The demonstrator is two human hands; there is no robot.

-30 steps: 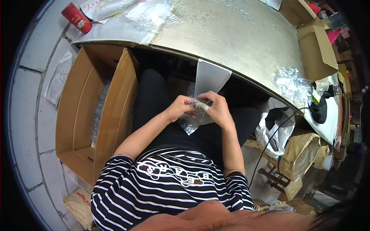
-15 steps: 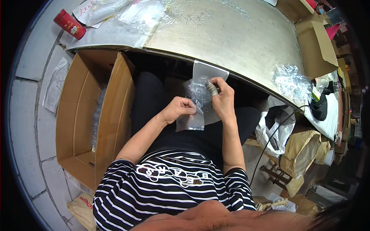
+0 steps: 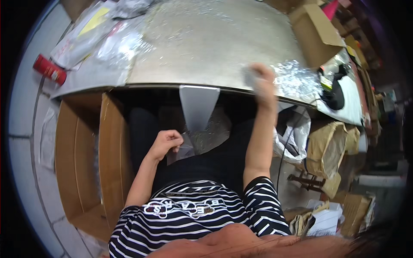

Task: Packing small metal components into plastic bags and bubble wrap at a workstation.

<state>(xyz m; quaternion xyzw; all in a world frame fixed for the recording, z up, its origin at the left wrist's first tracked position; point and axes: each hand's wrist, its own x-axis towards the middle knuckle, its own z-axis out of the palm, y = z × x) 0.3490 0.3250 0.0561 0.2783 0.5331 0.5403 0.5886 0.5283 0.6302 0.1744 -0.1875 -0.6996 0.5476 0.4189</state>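
Left hand [image 3: 165,142]: curled closed, pinching the top corner of the clear plastic bag [image 3: 188,148]. The bag lies in my lap below the table edge, with the mouth side toward my fingers.

Right hand [image 3: 262,81]: raised to the table rim with the arm stretched up and out. It is motion-blurred. A grey smear sits at the fingertips, and I cannot tell whether it is a held piece or whether the fingers are closed at all.

Just beside the right hand, on the table [image 3: 206,43], is a heap of crinkled shiny bags [image 3: 294,79].

Step, as I judge it: one-bag-at-a-time packing. The left hand keeps the bag ready and the right works at the stock on the tabletop. The next move calls for the left pinch to keep the bag's mouth up and reachable, and for the right to come down past the rim without catching it.

Edges:
- The curved metal table rim runs right above my lap.
- A clear film strip [image 3: 198,107] hangs from the rim between my two hands, close above the bag.
- A dark cable [image 3: 284,150] runs down just outside my right elbow.

Room:
- An open cardboard box [image 3: 81,159] stands on the floor by my left knee, its flap upright near my left forearm.
- The mid-table surface is bare metal.
- A red can [image 3: 49,69] lies well apart at far left.
- A brown carton [image 3: 316,34] sits at far right.
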